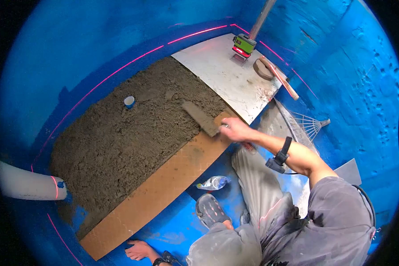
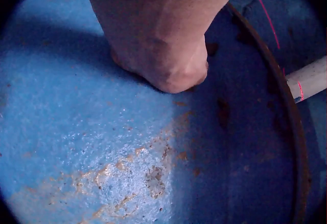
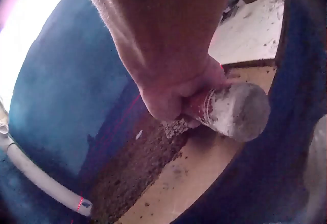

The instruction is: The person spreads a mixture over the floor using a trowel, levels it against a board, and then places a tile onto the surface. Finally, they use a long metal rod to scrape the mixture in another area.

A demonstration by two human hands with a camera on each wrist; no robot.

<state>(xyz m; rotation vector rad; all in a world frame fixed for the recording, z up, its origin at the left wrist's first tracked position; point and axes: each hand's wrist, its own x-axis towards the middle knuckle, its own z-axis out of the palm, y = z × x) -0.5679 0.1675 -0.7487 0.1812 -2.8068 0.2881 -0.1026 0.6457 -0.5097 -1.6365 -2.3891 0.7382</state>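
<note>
My right hand (image 1: 236, 130) grips a trowel (image 1: 200, 119) by its handle. The flat blade is coated in grey and lies over the edge of a damp mortar bed (image 1: 119, 128), close to a long brown board (image 1: 153, 184). In the right wrist view the red handle ends in a mortar-caked butt (image 3: 245, 112) that sticks out of the fist. My left hand (image 1: 138, 250) rests on the blue floor beside the board's near end, holding nothing. The left wrist view shows that hand (image 2: 171, 71) from behind, its fingers mostly hidden.
A small cup (image 1: 129, 102) sits on the mortar. On the white panel (image 1: 221, 66) stand a green laser level (image 1: 244, 44), a tape roll (image 1: 263, 69) and a wooden-handled tool (image 1: 281, 80). A plastic bottle (image 1: 213, 182) lies by my foot. A white pipe (image 1: 31, 181) juts in at left.
</note>
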